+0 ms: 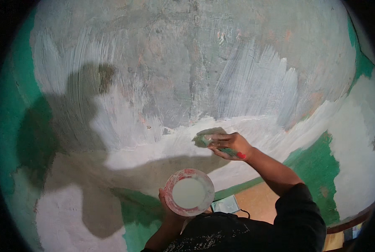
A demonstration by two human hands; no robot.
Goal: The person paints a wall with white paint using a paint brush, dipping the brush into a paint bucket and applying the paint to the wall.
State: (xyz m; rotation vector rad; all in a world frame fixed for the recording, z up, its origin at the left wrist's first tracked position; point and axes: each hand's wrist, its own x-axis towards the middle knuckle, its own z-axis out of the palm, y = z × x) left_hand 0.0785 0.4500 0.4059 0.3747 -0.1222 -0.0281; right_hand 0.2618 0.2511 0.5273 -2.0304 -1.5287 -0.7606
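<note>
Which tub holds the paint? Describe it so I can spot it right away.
Start at the wall, grey, green and part-whitewashed. Drop to its lower middle, where the left hand holds a round tub. Its red-smeared rim around pale paint sets it apart from the brush in the right hand.

Count: two hands [231, 145], one paintbrush [204, 140], one round paint bowl [189, 192], one flat pale-green box [225, 204].

Rough grey wall [175, 63], green patches, white streaks; tan floor [259, 201].

Right hand [229, 145] brushing wall [175, 75], left hand [170, 206] holding paint bowl [189, 192], apparently
</note>
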